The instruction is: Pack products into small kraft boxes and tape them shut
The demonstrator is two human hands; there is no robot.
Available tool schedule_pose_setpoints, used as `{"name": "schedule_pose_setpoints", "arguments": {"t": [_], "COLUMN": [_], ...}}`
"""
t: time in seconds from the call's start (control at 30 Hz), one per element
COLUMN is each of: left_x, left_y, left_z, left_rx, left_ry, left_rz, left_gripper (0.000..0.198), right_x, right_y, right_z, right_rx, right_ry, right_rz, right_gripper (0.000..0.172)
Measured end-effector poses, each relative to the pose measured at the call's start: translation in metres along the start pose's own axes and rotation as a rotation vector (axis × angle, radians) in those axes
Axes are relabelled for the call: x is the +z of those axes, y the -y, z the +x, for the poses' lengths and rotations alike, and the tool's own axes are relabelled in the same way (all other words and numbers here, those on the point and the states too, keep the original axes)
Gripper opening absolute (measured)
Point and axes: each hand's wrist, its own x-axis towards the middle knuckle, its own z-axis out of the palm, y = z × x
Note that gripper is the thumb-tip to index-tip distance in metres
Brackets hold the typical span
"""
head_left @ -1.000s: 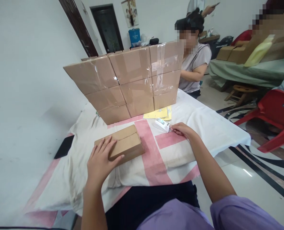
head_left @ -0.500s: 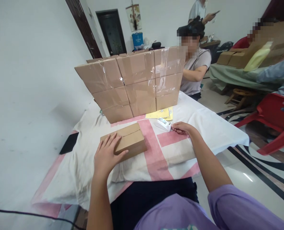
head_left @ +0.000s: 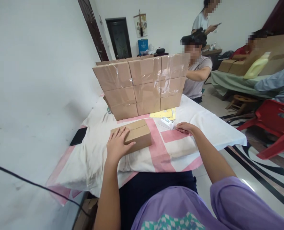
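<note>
A closed brown cardboard box [head_left: 139, 132] lies on the cloth-covered table in front of me. Across its left end rests my left hand [head_left: 118, 141], fingers spread over the top and thumb along the near side. To the right of the box sits a small white tape dispenser [head_left: 167, 123]. At the dispenser's right end my right hand [head_left: 185, 128] is closed in a pinch; whatever lies between those fingertips is too small to tell.
A wall of taped cardboard boxes [head_left: 145, 86] stands behind, with yellow sheets [head_left: 164, 113] at its foot. A dark flat object [head_left: 78, 136] lies at the left table edge. Across the table sits a person [head_left: 199, 73]. A red chair [head_left: 273, 124] stands to the right.
The whole view has shifted slightly, so the table and boxes appear further right. My left hand stays on the box and my right hand stays at the dispenser's end.
</note>
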Motion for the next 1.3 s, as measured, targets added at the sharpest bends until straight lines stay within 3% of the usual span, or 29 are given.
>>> {"name": "schedule_pose_setpoints", "arguments": {"t": [0.13, 0.27, 0.47, 0.63, 0.8, 1.03, 1.3], "left_x": [0.004, 0.016, 0.022, 0.014, 0.011, 0.012, 0.014], "left_y": [-0.007, -0.028, -0.075, -0.088, -0.078, -0.078, -0.078], "left_z": [-0.003, -0.003, 0.007, 0.015, 0.014, 0.014, 0.013], "left_rx": [-0.014, -0.116, -0.328, -0.345, -0.302, -0.301, -0.294], "left_ry": [-0.011, -0.056, -0.044, -0.024, -0.035, -0.036, -0.047], "left_rz": [0.018, 0.077, 0.156, 0.149, 0.134, 0.099, 0.081], "left_gripper": [0.063, 0.065, 0.066, 0.067, 0.068, 0.061, 0.058], "right_x": [0.015, 0.047, 0.118, 0.165, 0.179, 0.188, 0.196], "right_y": [0.002, 0.023, 0.106, 0.158, 0.173, 0.187, 0.179], "right_z": [-0.019, -0.040, -0.063, -0.048, -0.028, -0.033, -0.039], "right_rx": [-0.101, -0.295, -0.421, -0.247, -0.071, 0.061, 0.115], "right_ry": [0.025, 0.086, 0.273, 0.294, 0.333, 0.298, 0.256], "right_rz": [0.019, 0.079, 0.087, -0.069, -0.169, -0.232, -0.249], "right_gripper": [0.042, 0.041, 0.036, 0.018, 0.020, 0.022, 0.024]}}
